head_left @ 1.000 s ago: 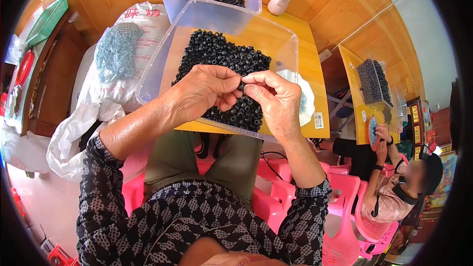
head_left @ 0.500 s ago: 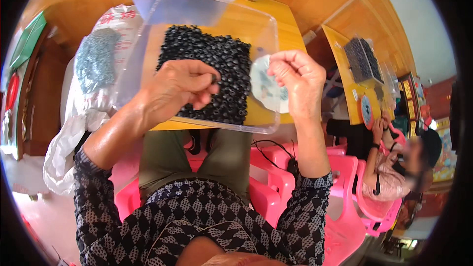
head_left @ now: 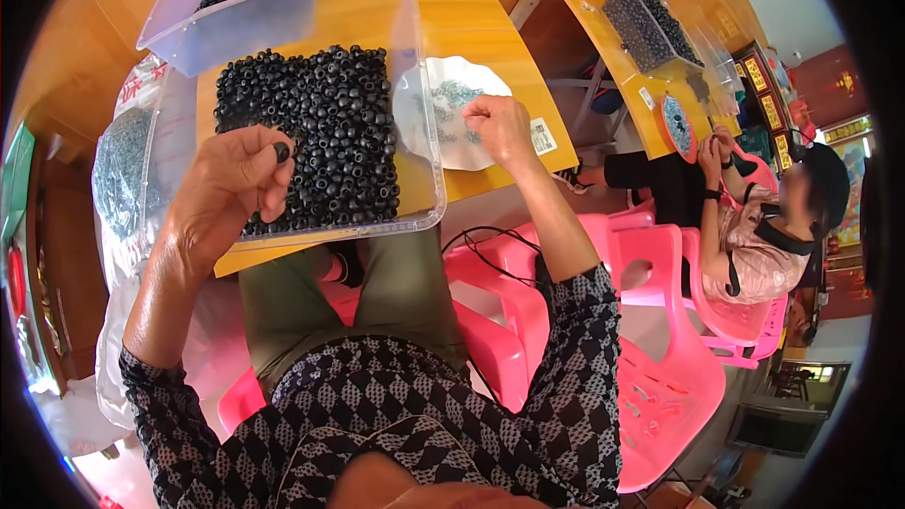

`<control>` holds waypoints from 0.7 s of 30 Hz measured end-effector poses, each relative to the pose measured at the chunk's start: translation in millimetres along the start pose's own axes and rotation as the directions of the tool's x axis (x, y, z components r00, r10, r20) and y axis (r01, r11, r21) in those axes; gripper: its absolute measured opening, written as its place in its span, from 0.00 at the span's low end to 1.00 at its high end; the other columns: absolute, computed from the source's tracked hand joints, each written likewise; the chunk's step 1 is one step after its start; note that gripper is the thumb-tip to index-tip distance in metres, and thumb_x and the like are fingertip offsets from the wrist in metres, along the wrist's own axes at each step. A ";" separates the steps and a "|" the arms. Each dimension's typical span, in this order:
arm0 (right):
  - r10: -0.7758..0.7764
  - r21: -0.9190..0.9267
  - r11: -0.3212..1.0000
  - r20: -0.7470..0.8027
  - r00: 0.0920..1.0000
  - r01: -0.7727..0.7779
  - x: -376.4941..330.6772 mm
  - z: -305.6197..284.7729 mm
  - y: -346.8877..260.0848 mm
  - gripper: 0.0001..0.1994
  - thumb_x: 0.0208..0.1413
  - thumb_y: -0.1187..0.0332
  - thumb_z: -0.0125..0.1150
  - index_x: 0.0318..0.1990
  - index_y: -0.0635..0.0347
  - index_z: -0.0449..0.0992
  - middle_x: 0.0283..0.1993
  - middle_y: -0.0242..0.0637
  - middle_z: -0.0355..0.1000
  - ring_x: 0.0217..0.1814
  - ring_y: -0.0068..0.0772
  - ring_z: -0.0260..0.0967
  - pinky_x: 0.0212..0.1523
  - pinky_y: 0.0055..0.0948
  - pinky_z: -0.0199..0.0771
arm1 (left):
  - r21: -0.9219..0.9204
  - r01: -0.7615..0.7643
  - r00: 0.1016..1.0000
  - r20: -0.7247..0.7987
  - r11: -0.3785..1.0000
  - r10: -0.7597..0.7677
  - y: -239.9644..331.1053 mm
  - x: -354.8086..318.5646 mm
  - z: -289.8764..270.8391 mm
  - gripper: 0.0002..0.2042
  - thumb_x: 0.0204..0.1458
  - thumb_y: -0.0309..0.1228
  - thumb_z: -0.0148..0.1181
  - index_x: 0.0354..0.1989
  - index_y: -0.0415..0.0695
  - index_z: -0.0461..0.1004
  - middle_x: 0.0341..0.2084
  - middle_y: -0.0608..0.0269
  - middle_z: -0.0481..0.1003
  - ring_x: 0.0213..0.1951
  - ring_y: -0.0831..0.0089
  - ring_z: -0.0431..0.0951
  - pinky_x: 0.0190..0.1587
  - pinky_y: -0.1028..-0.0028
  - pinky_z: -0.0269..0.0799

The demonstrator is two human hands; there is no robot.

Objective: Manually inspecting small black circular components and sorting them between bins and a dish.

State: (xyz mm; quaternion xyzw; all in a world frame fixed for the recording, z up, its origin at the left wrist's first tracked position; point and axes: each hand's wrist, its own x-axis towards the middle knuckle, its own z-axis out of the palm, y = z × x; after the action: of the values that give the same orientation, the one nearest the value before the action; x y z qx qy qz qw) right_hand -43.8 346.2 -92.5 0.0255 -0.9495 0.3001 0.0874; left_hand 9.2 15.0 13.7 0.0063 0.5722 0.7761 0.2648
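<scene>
Starting at the left, your left hand (head_left: 236, 179) is over the near left part of the clear bin (head_left: 431, 179), pinching one black bead (head_left: 281, 152) between thumb and forefinger, its other fingers curled beneath. That bead sits at the fingertips, on the side toward your other hand, above the loose black beads (head_left: 325, 123) that fill the middle of the bin. The bin stands along the near edge of the yellow counter (head_left: 462, 0). The change is on the right: a second ago your two hands met over the bin, and now they are well apart, with your right hand (head_left: 498, 127) over the white plate (head_left: 492, 83), toward the counter's near right corner. This seems to split the work, the left minding the bead while the right attends to the pale blue-green bits (head_left: 452, 92) on the plate. Your right fingers are bunched at those bits; whether they grasp one, you cannot tell from here. A pale label (head_left: 543, 136) lies between the plate and the counter's right edge.
</scene>
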 end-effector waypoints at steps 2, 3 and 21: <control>-0.043 -0.063 0.997 -0.035 0.998 0.041 4.4 10.4 5.7 0.05 0.39 0.73 0.56 0.26 0.58 0.77 0.24 0.42 0.72 0.27 0.37 0.70 0.31 0.32 0.68 | -0.002 0.002 1.000 0.000 1.000 -0.002 -0.4 0.6 0.2 0.09 0.50 0.29 0.55 0.35 0.37 0.67 0.22 0.63 0.69 0.19 0.77 0.67 0.21 0.78 0.61; -0.093 -0.132 0.988 -0.065 0.994 0.083 6.4 14.4 8.5 0.06 0.38 0.74 0.56 0.27 0.57 0.77 0.26 0.42 0.72 0.30 0.40 0.70 0.33 0.34 0.68 | -0.041 0.008 1.000 0.012 0.999 -0.008 -0.5 0.4 -0.2 0.09 0.50 0.29 0.56 0.35 0.37 0.67 0.22 0.63 0.69 0.18 0.77 0.67 0.20 0.79 0.61; -0.288 -0.134 0.951 -0.050 0.956 0.279 13.2 24.8 10.0 0.03 0.39 0.75 0.55 0.21 0.60 0.67 0.22 0.40 0.68 0.28 0.43 0.64 0.29 0.38 0.63 | -0.077 0.003 1.000 0.009 0.997 -0.002 -2.1 -1.6 -2.8 0.08 0.50 0.27 0.55 0.35 0.35 0.68 0.21 0.61 0.70 0.17 0.76 0.67 0.20 0.78 0.61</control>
State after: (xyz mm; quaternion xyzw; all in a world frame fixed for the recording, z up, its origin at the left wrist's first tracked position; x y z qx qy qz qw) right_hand -61.5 340.2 -115.7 0.1457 -0.9495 0.2248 0.1635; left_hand 10.6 12.3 11.3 -0.0012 0.5409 0.7971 0.2685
